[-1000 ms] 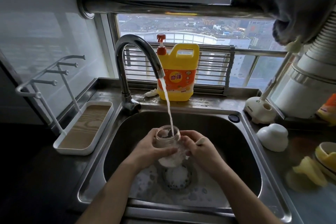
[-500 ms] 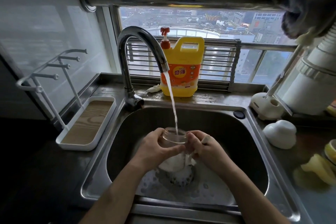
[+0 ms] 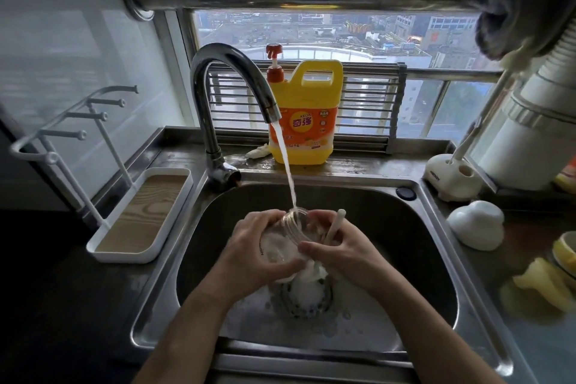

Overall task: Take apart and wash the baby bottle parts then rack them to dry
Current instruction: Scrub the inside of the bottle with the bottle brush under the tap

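Note:
Over the steel sink (image 3: 436, 259) I hold a clear baby bottle body (image 3: 285, 241), tilted with its open mouth up under the running tap (image 3: 232, 78). Water falls into the mouth and white foam fills the lower part. My left hand (image 3: 258, 254) wraps the bottle from the left. My right hand (image 3: 341, 249) grips a white brush handle (image 3: 335, 224) and also touches the bottle's right side. A white dome cap (image 3: 475, 224) and yellow bottle parts (image 3: 542, 282) lie on the right counter. A white drying rack (image 3: 103, 196) with pegs and a wood-look tray stands left of the sink.
A yellow dish soap jug (image 3: 307, 115) with a red pump stands on the ledge behind the sink. A white brush holder (image 3: 452, 179) sits at the back right, beside a large white duct. Foam covers the sink drain (image 3: 307, 299). A grey cloth hangs top right.
The bottle has tilted more, its mouth now leaning toward the stream, and the white brush handle shows further out of my right hand. My view has moved a little closer to the sink.

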